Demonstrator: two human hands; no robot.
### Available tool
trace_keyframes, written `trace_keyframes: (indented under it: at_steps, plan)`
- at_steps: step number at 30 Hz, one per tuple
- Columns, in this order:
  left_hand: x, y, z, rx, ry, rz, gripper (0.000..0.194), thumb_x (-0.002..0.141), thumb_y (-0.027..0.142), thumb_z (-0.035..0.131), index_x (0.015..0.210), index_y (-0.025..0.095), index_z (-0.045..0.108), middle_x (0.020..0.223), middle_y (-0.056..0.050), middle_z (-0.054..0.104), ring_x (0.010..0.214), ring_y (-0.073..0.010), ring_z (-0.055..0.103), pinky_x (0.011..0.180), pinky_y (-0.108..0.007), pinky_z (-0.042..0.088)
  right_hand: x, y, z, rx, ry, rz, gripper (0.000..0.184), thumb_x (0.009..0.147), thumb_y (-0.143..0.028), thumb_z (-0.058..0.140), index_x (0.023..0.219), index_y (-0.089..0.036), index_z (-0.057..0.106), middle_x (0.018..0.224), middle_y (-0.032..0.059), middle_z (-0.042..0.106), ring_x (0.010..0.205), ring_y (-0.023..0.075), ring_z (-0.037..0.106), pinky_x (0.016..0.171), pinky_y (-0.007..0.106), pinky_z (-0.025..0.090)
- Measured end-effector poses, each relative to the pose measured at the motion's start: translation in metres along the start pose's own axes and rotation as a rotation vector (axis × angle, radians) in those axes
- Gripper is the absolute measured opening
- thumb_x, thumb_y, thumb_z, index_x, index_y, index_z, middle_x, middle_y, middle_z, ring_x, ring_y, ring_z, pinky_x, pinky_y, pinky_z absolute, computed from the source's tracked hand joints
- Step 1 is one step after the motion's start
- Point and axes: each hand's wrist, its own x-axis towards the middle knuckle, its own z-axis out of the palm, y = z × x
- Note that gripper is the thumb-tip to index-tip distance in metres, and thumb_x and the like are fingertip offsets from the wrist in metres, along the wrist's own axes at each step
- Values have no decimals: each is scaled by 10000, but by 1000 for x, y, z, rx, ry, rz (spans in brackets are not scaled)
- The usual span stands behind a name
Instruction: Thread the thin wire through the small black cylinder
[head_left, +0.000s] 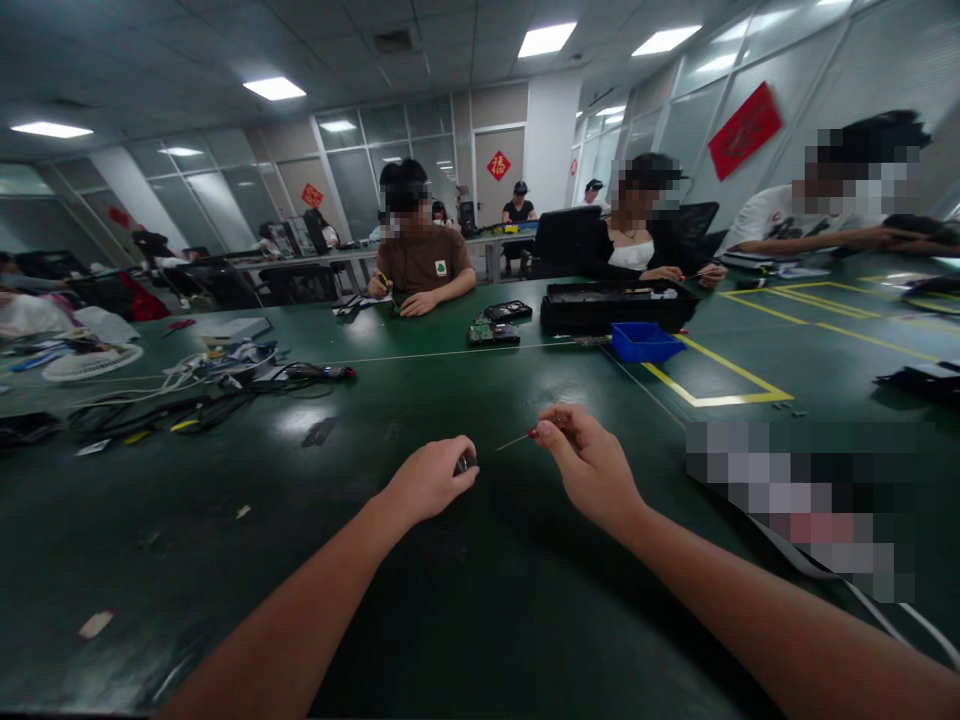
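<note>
My left hand (435, 477) is closed around a small dark part (466, 463); its kind is too small and covered to make out. In my right hand (589, 455) is a thin screwdriver (531, 434) with a red collar, its handle mostly hidden in the fingers. The metal shaft points left toward the dark part, and its tip stays a little apart from it. Both hands are over the near middle of the green table (480, 620).
Cables (195, 400) and a white fan grille (91, 362) lie at left. Ahead are hard drives (499, 325), a long black casing (615, 308) and a blue bin (645, 342). A blurred-out item (810, 500) lies right. Several people work across the table.
</note>
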Motion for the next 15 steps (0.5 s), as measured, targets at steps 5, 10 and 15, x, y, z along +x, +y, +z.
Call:
trace_keyframes:
  at_steps: [5,10,15]
  plan:
    - [-8,-19,-23,-198,239,-60,236,875,309,559,1047,230,699,1039,-61,698,933,-235,626,834,-362,448,-1,0,1,1,-24,-10,195,983,-393,525,1038,-234,622,916,41,722,863,217,707,784,382,546]
    - [-32,-51,-57,-658,442,-253,296,783,450,685,896,177,662,651,2,558,596,-154,506,587,-266,396,0,-1,1,-12,-32,-6,203,991,-391,513,1059,-233,621,926,40,726,860,208,704,768,368,544]
    - [-68,-90,-89,-1073,696,-409,275,804,339,668,995,141,662,753,-2,575,607,-116,497,536,-204,408,0,-3,0,-16,-46,-3,201,989,-384,510,1056,-231,622,937,41,725,877,208,705,776,364,547]
